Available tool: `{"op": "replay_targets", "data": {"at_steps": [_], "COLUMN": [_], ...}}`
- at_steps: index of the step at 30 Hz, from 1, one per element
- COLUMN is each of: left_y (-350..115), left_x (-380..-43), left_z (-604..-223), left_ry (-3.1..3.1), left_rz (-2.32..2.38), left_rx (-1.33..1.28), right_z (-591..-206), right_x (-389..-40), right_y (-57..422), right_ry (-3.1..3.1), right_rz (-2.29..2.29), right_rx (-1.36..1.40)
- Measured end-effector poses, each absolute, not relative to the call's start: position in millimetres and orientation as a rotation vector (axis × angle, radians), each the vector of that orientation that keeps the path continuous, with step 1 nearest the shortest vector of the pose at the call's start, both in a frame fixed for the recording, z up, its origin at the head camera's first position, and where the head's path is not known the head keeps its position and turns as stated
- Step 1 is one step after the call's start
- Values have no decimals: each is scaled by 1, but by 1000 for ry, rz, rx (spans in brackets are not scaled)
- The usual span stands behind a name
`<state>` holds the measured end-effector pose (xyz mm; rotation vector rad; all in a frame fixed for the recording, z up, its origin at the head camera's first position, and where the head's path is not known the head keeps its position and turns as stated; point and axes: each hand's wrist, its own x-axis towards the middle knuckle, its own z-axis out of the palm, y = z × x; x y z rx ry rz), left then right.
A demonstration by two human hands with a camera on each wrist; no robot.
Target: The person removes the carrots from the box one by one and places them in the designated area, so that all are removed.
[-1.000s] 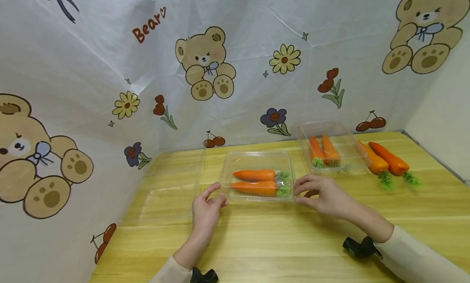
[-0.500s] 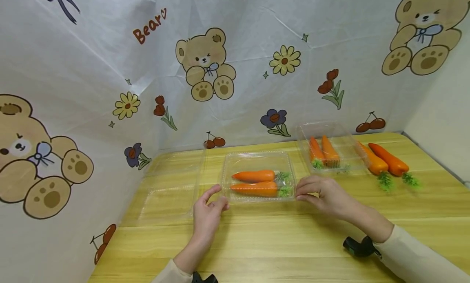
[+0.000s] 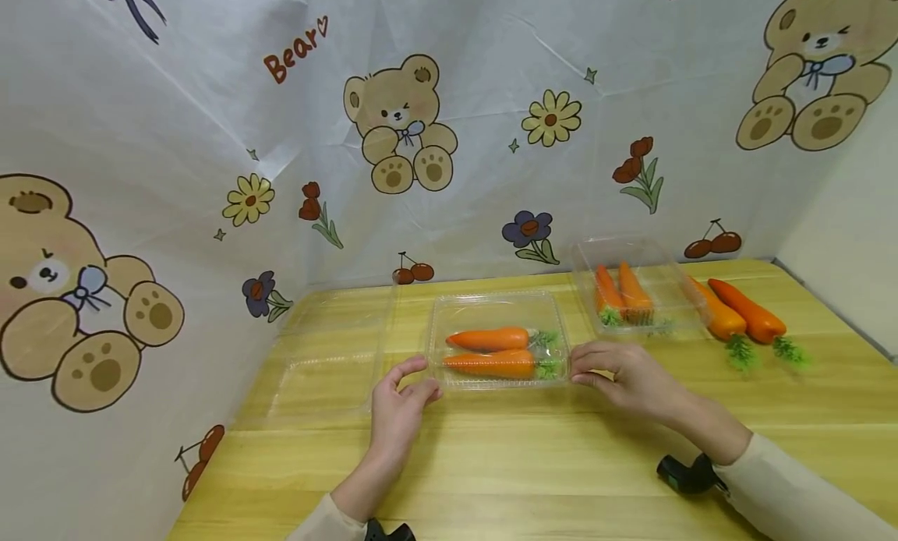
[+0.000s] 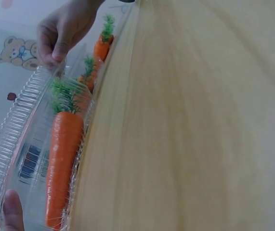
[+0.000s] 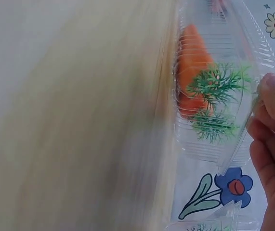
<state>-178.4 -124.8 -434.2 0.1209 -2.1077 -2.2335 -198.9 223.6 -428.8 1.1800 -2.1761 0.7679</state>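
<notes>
A see-through plastic box point(image 3: 501, 313) lies in the middle of the table with its lid down over two carrots. The upper carrot point(image 3: 487, 339) and the lower carrot point(image 3: 489, 364) lie side by side inside, green tops to the right. My left hand point(image 3: 398, 408) is at the front left corner; in the left wrist view its thumb point(image 4: 13, 211) and a finger pinch the rim. At the front right corner my right hand point(image 3: 627, 377) pinches the rim between thumb and fingers, as the right wrist view also shows.
Behind my right hand stands another see-through box point(image 3: 610, 249) with two carrots in it. Two loose carrots point(image 3: 747, 311) lie farther right. An unfilled see-through box point(image 3: 326, 362) sits at the left. A bear-print cloth point(image 3: 470, 237) hangs along the table's back edge.
My right thumb and fingers have come together on the box's rim. The left hand has stayed at its corner, and the head view has shifted slightly.
</notes>
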Motion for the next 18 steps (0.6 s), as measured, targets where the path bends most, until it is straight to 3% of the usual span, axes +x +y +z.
{"op": "replay_targets", "data": {"at_steps": [18], "left_y": [-124], "left_x": [-178], "left_z": [-437], "left_ry": [-2067], "left_rz": [-2307], "left_rx": [109], "right_z": [-427], "right_x": [-198], "right_y": [223], "right_ry": [-2254], "right_rz": [843], "right_rx": [1161]}}
